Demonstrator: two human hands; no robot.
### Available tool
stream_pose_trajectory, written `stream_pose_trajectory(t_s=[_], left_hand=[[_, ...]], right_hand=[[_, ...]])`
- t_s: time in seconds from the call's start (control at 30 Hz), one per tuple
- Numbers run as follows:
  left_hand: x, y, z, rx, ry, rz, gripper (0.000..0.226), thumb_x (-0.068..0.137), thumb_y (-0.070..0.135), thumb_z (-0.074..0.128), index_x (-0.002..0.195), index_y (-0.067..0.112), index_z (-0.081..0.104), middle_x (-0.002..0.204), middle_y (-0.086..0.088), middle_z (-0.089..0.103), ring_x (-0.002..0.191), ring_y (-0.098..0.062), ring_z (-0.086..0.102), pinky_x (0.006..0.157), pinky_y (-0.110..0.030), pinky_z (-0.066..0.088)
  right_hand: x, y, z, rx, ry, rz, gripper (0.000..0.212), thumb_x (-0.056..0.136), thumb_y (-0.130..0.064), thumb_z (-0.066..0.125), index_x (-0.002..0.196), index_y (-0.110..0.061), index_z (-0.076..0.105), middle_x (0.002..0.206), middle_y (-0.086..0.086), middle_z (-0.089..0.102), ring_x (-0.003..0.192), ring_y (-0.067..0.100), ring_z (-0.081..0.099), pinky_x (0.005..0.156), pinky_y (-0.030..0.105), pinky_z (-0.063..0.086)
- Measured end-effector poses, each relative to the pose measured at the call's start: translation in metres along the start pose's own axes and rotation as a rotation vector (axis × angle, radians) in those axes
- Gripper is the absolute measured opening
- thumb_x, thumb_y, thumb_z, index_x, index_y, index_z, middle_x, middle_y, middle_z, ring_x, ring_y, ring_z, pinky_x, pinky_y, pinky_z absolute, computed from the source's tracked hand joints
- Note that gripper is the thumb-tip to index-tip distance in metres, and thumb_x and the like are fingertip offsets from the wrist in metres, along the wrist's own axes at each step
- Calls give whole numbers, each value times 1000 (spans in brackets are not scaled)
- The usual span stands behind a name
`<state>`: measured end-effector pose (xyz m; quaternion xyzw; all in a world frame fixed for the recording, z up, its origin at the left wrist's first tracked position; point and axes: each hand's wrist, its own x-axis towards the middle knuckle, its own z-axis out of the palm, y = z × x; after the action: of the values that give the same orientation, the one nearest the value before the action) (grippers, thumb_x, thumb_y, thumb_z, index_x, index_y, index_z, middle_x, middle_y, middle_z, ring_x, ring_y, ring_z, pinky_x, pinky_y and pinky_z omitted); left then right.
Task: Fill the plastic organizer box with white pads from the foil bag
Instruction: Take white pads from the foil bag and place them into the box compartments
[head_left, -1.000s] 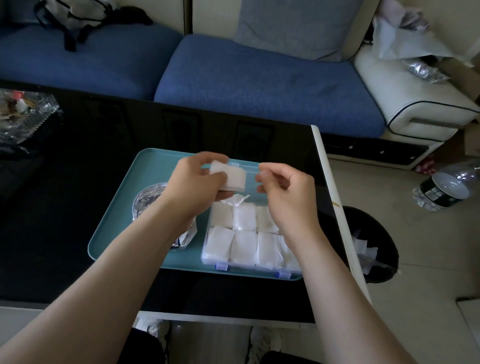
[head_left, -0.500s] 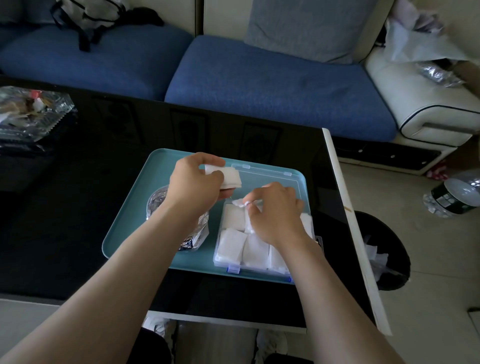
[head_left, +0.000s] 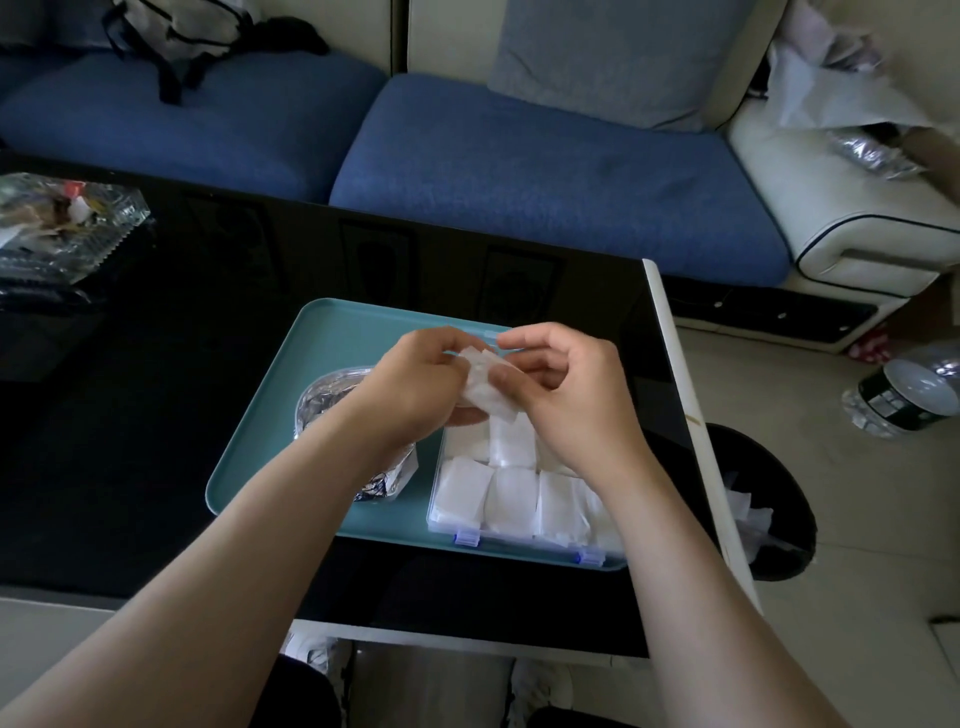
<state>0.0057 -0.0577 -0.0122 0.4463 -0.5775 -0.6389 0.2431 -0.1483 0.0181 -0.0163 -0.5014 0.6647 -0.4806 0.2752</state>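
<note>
White pad (head_left: 480, 387) pinched between left hand (head_left: 421, 382) and right hand (head_left: 569, 395)

Both forearms reach forward. The left hand (head_left: 415, 384) and right hand (head_left: 569, 410), fingers curled, pinch one white pad (head_left: 480, 392) together.

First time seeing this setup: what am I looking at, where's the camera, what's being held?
There is no machine: these are a person's bare arms, filmed by one wide-angle camera worn on the head, looking down. On a black table sits a teal tray carrying a crumpled foil bag and a clear organizer box with blue latches, holding rows of white pads. The left hand and right hand together pinch loose pads over the box. A glass dish lies far left; a dark bin stands on the floor to the right.
</note>
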Motion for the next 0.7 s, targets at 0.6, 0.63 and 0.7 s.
stream_pose_trajectory(t_s=[0.6, 0.63, 0.7], left_hand=[[0, -5, 20, 558, 43, 170, 26, 93, 8, 60, 116, 20, 61, 111, 3, 60, 90, -16, 70, 80, -22, 55], [-1, -6, 20, 695, 27, 223, 24, 91, 9, 62, 112, 21, 65, 108, 5, 62, 88, -10, 63, 74, -13, 48], [-5, -9, 21, 821, -61, 261, 18, 90, 16, 69, 106, 25, 70, 106, 5, 65, 84, -2, 57, 66, -9, 41]], right_hand=[[-5, 18, -34, 68, 148, 263, 16, 95, -21, 76, 108, -32, 76, 98, -10, 78, 86, 0, 73, 62, 12, 54], [-6, 20, -39, 112, 209, 351, 23, 95, -18, 73, 113, -32, 75, 102, -8, 78, 87, 3, 74, 57, 13, 53], [-10, 27, -50, 94, 250, 462, 33, 93, -12, 69, 120, -30, 73, 109, -3, 76, 92, 9, 73, 53, 14, 52]])
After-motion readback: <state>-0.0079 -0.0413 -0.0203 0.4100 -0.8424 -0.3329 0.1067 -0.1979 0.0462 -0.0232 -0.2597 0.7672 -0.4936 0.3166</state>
